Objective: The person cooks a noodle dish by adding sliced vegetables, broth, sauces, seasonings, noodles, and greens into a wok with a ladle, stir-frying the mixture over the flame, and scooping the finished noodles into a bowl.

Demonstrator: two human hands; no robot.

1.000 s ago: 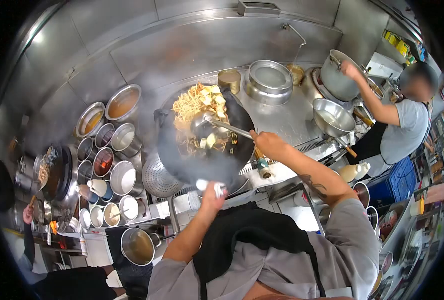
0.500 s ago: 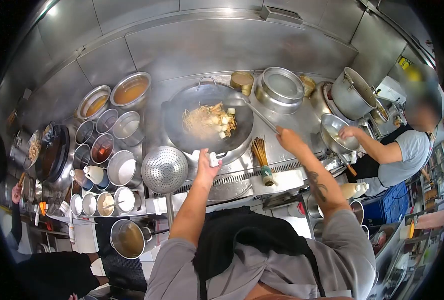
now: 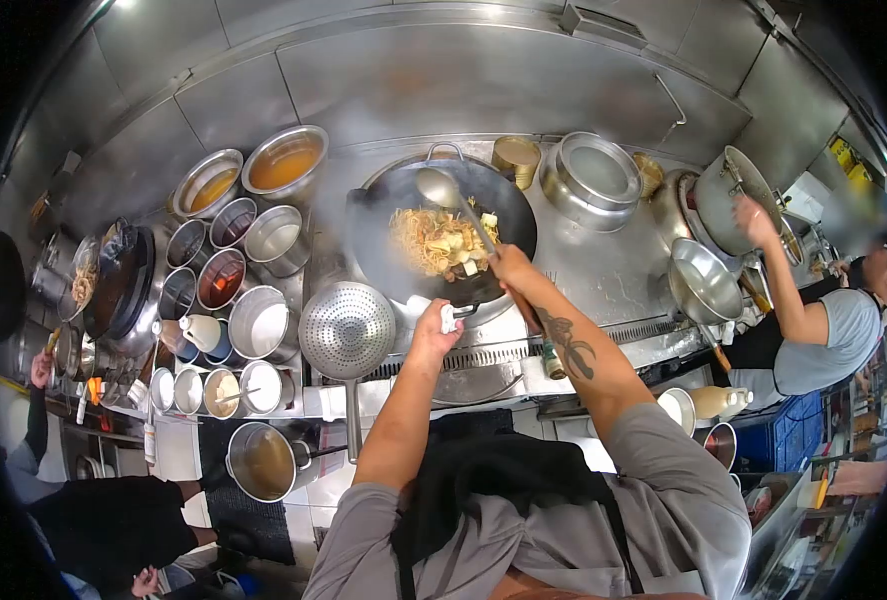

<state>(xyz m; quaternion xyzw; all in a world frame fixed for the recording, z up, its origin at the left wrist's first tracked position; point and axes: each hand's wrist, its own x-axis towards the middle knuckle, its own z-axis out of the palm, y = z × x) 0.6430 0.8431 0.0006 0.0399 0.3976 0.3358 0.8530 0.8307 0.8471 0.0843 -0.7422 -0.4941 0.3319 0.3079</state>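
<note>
A dark wok (image 3: pixel 374 240) sits on the stove, holding noodles (image 3: pixel 419 238) with pale cubes (image 3: pixel 469 267) on their right side. My left hand (image 3: pixel 437 328) is closed around a white cloth (image 3: pixel 451 318) at the wok's near rim. The fingers of my right hand (image 3: pixel 519 270) are wrapped round the handle of a metal ladle (image 3: pixel 439 187). The ladle's bowl is over the far part of the wok, just behind the noodles. Faint steam hangs at the wok's left.
A perforated strainer (image 3: pixel 348 330) lies left of the wok, beside several metal containers (image 3: pixel 261 322). Behind to the right are a can (image 3: pixel 516 160) and a lidded pot (image 3: pixel 592 180). A co-worker (image 3: pixel 829 335) stands at the right by a bowl (image 3: pixel 705 281); another person (image 3: pixel 114 530) is at the lower left.
The noodles were spread up the wok, then gathered low in it. My right hand has moved left with the ladle, now above the wok. The right co-worker's hand has risen from the bowl.
</note>
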